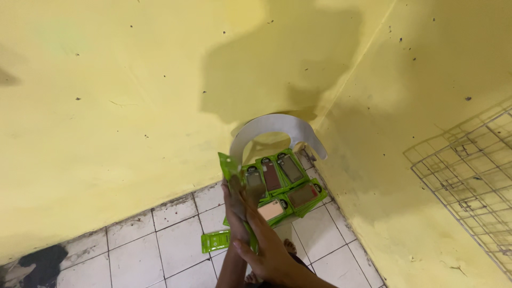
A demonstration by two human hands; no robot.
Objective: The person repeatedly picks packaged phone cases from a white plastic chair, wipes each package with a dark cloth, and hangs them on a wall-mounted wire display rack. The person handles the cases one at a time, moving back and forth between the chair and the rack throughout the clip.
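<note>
Both my hands meet over a tiled floor in the corner of a yellow room. My left hand (235, 209) points its fingers up along a thin green packet (229, 166), which stands edge-on. My right hand (268, 249) presses against the same packet from the right. Just behind my hands, several green packets holding phone cases (285, 181) lie spread on the floor in the corner. A single small green packet (215, 241) lies flat on the tiles to the left of my wrists.
A white curved strip (272, 127) arches against the wall above the packets. A white wire grid (469, 181) leans on the right wall. A dark cloth (40, 265) lies at the bottom left. The white floor tiles (160, 245) have dirty grout.
</note>
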